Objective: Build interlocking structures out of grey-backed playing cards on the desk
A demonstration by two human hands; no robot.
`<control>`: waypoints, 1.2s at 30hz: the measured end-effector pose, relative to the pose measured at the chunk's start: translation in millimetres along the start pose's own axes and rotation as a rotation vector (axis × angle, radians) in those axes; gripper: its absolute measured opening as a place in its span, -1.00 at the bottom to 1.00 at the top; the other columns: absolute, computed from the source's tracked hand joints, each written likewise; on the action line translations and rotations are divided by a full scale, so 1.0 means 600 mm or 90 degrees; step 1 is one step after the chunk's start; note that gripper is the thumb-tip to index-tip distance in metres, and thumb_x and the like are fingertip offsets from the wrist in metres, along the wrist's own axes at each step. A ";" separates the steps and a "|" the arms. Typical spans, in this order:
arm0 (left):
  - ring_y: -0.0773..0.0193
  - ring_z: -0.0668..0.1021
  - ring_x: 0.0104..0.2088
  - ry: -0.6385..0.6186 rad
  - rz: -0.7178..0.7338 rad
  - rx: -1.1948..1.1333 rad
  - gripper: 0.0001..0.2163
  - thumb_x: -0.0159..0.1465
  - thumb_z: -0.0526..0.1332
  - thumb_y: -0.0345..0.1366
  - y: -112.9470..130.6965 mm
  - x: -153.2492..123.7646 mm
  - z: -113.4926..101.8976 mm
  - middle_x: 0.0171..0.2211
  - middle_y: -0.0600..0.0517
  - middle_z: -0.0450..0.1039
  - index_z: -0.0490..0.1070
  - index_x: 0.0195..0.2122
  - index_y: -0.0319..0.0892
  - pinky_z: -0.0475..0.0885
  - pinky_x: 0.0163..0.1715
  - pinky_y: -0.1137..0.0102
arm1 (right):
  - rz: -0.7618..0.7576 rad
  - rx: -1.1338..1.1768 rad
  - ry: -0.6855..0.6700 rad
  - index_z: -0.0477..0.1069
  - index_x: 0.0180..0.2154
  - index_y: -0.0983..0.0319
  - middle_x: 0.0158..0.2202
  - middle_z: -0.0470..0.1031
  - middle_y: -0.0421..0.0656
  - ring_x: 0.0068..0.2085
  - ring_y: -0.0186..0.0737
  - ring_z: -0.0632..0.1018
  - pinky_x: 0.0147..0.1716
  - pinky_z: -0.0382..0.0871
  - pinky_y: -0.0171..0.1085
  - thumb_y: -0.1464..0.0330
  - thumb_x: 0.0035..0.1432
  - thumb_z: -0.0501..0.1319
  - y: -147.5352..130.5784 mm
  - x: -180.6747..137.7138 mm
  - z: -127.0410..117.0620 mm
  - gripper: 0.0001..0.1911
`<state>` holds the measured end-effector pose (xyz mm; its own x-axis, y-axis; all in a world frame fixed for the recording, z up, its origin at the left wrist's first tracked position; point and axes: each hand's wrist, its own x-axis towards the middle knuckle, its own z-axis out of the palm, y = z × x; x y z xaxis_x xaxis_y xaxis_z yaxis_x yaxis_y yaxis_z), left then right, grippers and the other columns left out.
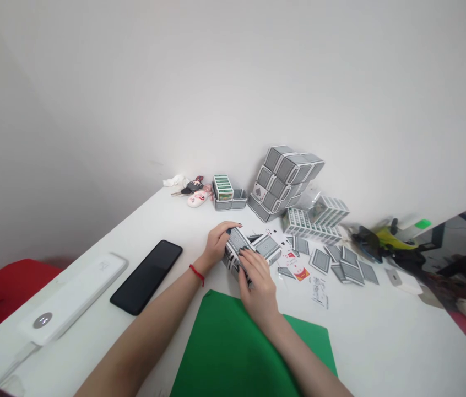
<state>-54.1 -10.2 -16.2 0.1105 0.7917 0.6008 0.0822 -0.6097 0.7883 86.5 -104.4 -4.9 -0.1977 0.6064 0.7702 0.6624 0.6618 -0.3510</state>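
Observation:
My left hand (217, 242) and my right hand (258, 284) both grip a small block built of grey-backed playing cards (238, 246) on the white table (381, 342). The left hand wraps its far left side, with a red string on the wrist. Fingers of the right hand press on its near right side. A second folded card cube (267, 246) touches the block on the right. Loose cards (342, 267) lie scattered to the right, some face up.
A tall stack of card cubes (285, 181) leans by the wall, with wrapped card decks (315, 220) beside it. A black phone (147, 275), a white power bank (71, 300), a green sheet (237, 353), keys (194, 193) and a card tray (227, 197) lie around.

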 end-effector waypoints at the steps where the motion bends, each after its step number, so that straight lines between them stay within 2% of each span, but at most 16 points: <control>1: 0.16 0.47 -0.12 0.000 0.000 0.001 -0.69 0.16 -0.05 -0.40 0.001 0.000 0.000 -0.16 -0.09 0.48 0.44 -0.20 -0.22 0.32 -0.07 0.24 | -0.003 0.007 -0.005 0.36 -0.06 0.25 -0.08 0.47 0.00 0.02 -0.13 0.43 0.02 0.32 0.01 0.55 0.15 0.03 0.000 0.001 -0.003 -0.67; 4: 0.16 0.48 -0.12 0.004 0.000 0.006 -0.69 0.16 -0.05 -0.40 0.001 -0.001 0.000 -0.17 -0.09 0.48 0.44 -0.20 -0.22 0.33 -0.08 0.23 | -0.007 0.043 -0.035 0.35 -0.05 0.26 -0.07 0.46 0.00 0.04 -0.13 0.42 0.04 0.31 -0.01 0.54 0.15 0.04 0.002 0.006 -0.020 -0.68; 6: 0.16 0.48 -0.12 0.007 -0.002 0.010 -0.69 0.15 -0.05 -0.41 0.001 -0.001 0.000 -0.17 -0.09 0.48 0.44 -0.20 -0.22 0.33 -0.08 0.23 | 0.010 0.054 -0.022 0.35 -0.06 0.26 -0.09 0.46 0.00 0.02 -0.12 0.43 0.01 0.33 -0.02 0.52 0.15 0.06 0.003 0.007 -0.038 -0.69; 10: 0.16 0.47 -0.12 0.006 0.000 0.013 -0.69 0.14 -0.05 -0.42 -0.002 -0.001 0.001 -0.18 -0.09 0.48 0.44 -0.21 -0.22 0.33 -0.08 0.23 | 0.090 0.012 0.080 0.42 -0.26 0.23 -0.34 0.48 -0.08 -0.27 -0.19 0.50 -0.26 0.42 -0.15 0.48 0.11 0.13 0.003 -0.003 -0.074 -0.85; 13: 0.17 0.47 -0.12 0.004 0.004 0.007 -0.68 0.14 -0.05 -0.43 -0.005 -0.002 0.001 -0.18 -0.09 0.48 0.44 -0.20 -0.22 0.33 -0.08 0.24 | 0.137 0.028 0.024 0.42 -0.36 0.23 -0.51 0.40 -0.18 -0.48 -0.32 0.43 -0.47 0.37 -0.31 0.47 0.11 0.14 -0.004 -0.020 -0.083 -0.90; 15: 0.17 0.47 -0.12 0.006 0.006 0.007 -0.68 0.13 -0.05 -0.44 -0.006 -0.002 0.001 -0.19 -0.09 0.48 0.44 -0.21 -0.22 0.32 -0.08 0.24 | 0.148 0.049 -0.019 0.43 -0.36 0.24 -0.54 0.37 -0.21 -0.54 -0.37 0.39 -0.52 0.33 -0.36 0.47 0.13 0.13 -0.011 -0.032 -0.078 -0.89; 18: 0.17 0.47 -0.12 0.007 0.007 0.008 -0.69 0.13 -0.05 -0.43 -0.007 -0.003 0.001 -0.19 -0.09 0.48 0.44 -0.21 -0.22 0.32 -0.07 0.24 | 0.150 0.043 -0.033 0.44 -0.35 0.26 -0.54 0.40 -0.20 -0.56 -0.39 0.40 -0.53 0.32 -0.39 0.47 0.14 0.12 -0.021 -0.045 -0.062 -0.88; 24: 0.17 0.47 -0.12 0.008 0.006 0.012 -0.69 0.15 -0.05 -0.42 -0.007 -0.004 0.000 -0.18 -0.09 0.48 0.44 -0.20 -0.21 0.32 -0.07 0.23 | 0.165 -0.036 0.004 0.43 -0.43 0.25 -0.61 0.39 -0.23 -0.60 -0.40 0.39 -0.55 0.28 -0.40 0.46 0.12 0.13 -0.031 -0.049 -0.041 -0.86; 28: 0.16 0.47 -0.12 0.012 0.008 0.012 -0.69 0.14 -0.04 -0.42 -0.004 -0.005 0.000 -0.17 -0.09 0.47 0.44 -0.20 -0.21 0.32 -0.08 0.23 | 0.187 -0.044 0.018 0.37 -0.49 0.25 -0.60 0.36 -0.24 -0.56 -0.39 0.41 -0.51 0.30 -0.40 0.44 0.12 0.13 -0.031 -0.046 -0.037 -0.86; 36: 0.17 0.48 -0.14 0.027 0.010 0.017 -0.70 0.13 -0.03 -0.41 0.001 -0.007 0.002 -0.18 -0.09 0.48 0.44 -0.21 -0.20 0.34 -0.11 0.23 | 0.208 0.007 -0.017 0.35 -0.48 0.24 -0.56 0.36 -0.22 -0.51 -0.36 0.42 -0.48 0.33 -0.39 0.45 0.12 0.11 -0.021 -0.045 -0.046 -0.87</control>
<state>-53.6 -13.5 -18.4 0.0700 0.7823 0.6190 0.1066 -0.6228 0.7751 103.5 -141.0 -6.4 0.0053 0.7988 0.6015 0.6858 0.4348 -0.5836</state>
